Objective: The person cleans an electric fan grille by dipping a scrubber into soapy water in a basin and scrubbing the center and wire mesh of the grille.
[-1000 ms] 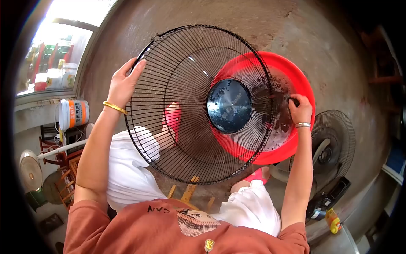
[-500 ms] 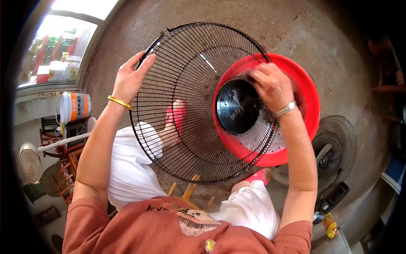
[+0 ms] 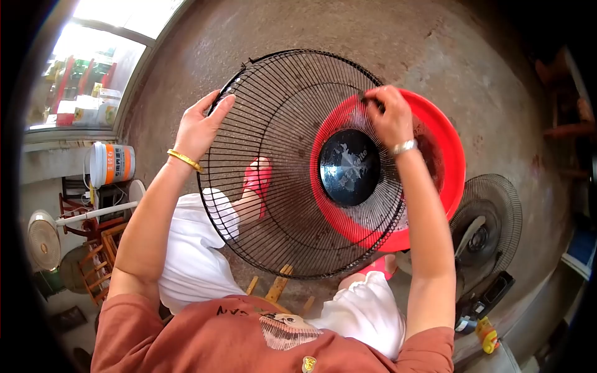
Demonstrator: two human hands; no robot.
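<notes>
A round black wire fan guard (image 3: 292, 161) is held tilted over my lap, and its dark centre plate (image 3: 349, 168) looks wet, with worn lettering. My left hand (image 3: 200, 127) grips the guard's upper left rim, thumb on the near side and fingers behind. At the upper right, my right hand (image 3: 392, 118) is closed around a small dark thing (image 3: 364, 98), pressed against the wires near the rim; its kind is unclear. Behind the guard's right side stands a red basin (image 3: 454, 161) holding cloudy, sudsy water, partly hidden by guard and arm.
A fan with a black cage (image 3: 488, 224) lies to the right on the concrete floor (image 3: 429, 53). A white bucket (image 3: 112, 164), a pale fan (image 3: 45, 239) and wooden chairs (image 3: 96, 273) stand left. A yellow packet (image 3: 487, 336) is lower right.
My right hand has moved from beside the centre plate up and left to the guard's upper rim. The guard has dropped slightly in view, with my left hand still on its rim.
</notes>
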